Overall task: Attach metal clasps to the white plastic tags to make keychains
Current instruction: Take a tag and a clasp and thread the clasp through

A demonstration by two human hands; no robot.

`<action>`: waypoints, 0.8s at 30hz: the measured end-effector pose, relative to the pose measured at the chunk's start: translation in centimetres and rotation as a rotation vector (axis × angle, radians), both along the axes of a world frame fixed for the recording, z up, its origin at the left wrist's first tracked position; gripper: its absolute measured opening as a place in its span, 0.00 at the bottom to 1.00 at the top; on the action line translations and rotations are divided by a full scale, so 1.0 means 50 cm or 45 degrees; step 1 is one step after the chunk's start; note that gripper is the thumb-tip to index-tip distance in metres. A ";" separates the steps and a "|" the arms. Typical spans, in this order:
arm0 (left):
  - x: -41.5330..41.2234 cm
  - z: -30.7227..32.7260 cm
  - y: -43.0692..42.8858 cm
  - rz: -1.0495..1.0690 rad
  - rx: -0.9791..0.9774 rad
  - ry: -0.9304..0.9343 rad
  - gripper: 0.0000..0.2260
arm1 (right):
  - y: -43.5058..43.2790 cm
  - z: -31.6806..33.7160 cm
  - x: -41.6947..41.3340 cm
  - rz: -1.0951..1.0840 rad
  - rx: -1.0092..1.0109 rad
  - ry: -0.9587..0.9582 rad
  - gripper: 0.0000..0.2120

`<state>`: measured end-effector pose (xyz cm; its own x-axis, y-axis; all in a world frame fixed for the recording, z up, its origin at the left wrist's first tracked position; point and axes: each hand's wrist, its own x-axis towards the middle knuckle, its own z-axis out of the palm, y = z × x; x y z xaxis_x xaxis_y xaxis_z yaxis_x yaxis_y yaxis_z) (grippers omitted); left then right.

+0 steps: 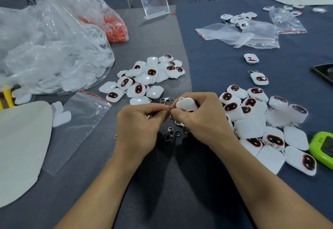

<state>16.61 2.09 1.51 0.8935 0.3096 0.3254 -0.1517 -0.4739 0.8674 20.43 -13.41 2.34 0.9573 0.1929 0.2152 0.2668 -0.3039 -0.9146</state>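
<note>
The white tag is largely covered by the curled fingers of the right hand, the clasp in the left hand shows only as a metal glint under the fingers, and the ring pinched between both hands is too small to tell whether it passes through the tag's loop. The green device and dark tray are cut by the right edge; the contents of the large clear bag are blurred.

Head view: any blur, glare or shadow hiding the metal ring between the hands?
Head view: left hand, right hand and small metal ring are sharp; shadow falls on the grey table below the wrists, not the ring; clear plastic bags at left glare and blur.
</note>
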 end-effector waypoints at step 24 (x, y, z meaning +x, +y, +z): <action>0.002 0.003 -0.003 -0.130 -0.252 0.044 0.07 | 0.002 0.005 0.004 0.091 0.221 0.247 0.08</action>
